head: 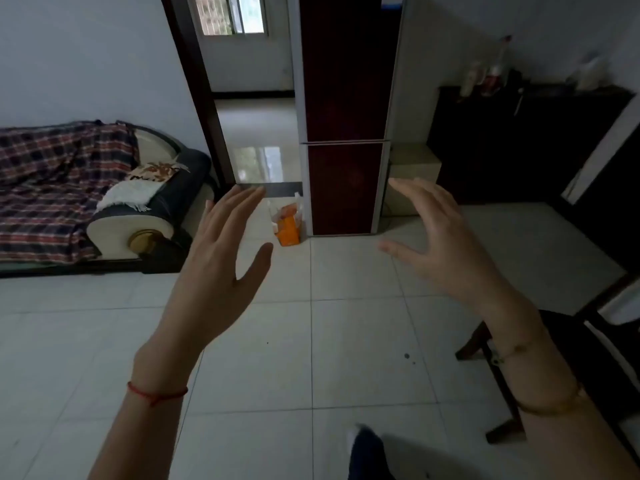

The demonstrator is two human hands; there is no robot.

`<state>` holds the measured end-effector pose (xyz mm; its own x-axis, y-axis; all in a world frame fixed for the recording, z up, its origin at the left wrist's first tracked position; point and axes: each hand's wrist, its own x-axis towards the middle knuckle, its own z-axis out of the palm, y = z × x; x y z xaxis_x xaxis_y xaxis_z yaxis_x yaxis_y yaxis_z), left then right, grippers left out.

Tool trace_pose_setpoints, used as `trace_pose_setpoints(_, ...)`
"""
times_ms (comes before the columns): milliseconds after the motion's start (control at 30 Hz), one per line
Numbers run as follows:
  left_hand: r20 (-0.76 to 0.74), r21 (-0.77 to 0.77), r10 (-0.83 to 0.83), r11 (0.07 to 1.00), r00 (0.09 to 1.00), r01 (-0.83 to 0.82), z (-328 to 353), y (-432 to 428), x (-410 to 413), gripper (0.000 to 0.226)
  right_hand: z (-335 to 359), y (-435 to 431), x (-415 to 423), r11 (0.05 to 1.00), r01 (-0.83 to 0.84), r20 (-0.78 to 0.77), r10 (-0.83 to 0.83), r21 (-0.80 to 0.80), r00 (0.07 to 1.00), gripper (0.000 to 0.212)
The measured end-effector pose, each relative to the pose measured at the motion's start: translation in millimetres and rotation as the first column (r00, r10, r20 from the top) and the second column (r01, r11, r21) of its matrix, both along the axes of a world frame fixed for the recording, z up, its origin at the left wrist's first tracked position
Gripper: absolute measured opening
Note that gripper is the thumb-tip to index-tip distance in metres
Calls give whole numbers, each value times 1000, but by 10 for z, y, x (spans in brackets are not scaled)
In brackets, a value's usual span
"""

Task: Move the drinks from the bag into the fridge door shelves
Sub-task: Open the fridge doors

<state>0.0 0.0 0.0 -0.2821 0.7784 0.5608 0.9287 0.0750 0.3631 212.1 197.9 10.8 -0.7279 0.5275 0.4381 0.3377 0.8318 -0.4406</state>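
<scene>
A tall dark-red fridge [344, 109] stands ahead against the wall, with both of its doors closed. On the floor at its left foot sits a clear plastic bag [287, 221] with orange cartons showing inside. My left hand [221, 261] is raised in front of me, fingers spread, holding nothing. My right hand [440, 233] is also raised and open, empty, level with the fridge's lower door. Both hands are well short of the bag and the fridge.
A sofa with a plaid blanket [69, 188] lines the left wall. An open doorway [252, 98] is left of the fridge. A dark cabinet [519, 140] with bottles stands at right, and a dark wooden stool [561, 368] sits near my right arm. White floor tiles lie between me and the fridge.
</scene>
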Motion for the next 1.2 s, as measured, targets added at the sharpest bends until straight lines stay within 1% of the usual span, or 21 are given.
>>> trace_pose_setpoints(67,23,1,25,1000,999,-25,-76,113,-114,60,-70,127,-120,1000,1,-1,-1,-11,1000,76)
trace_pose_setpoints(167,70,-46,54,998,996,-50,-215,324,-284,63,-216,372,-333,999,3,36,-1,-51,999,76)
trace_pose_setpoints(267,75,-69,79,995,994,-73,-289,618,-486,65,-326,700,-579,998,-8,51,11,-68,999,75)
trace_pose_setpoints(467,60,-83,83,993,995,-78,-193,1445,-932,63,-309,1503,-1133,997,-30,44,33,-74,998,74)
trace_pose_setpoints(667,76,-84,125,989,989,-118,-123,2231,-1404,63,-236,2298,-1683,995,-46,35,49,-83,998,72)
trace_pose_setpoints(1033,133,-120,198,976,971,-183,-319,3024,-2224,65,-401,3251,-2695,984,-127,72,137,-126,988,71)
trace_pose_setpoints(1200,135,-137,216,971,967,-198,-440,3452,-2708,64,-536,3694,-3224,982,-132,74,143,-134,987,71)
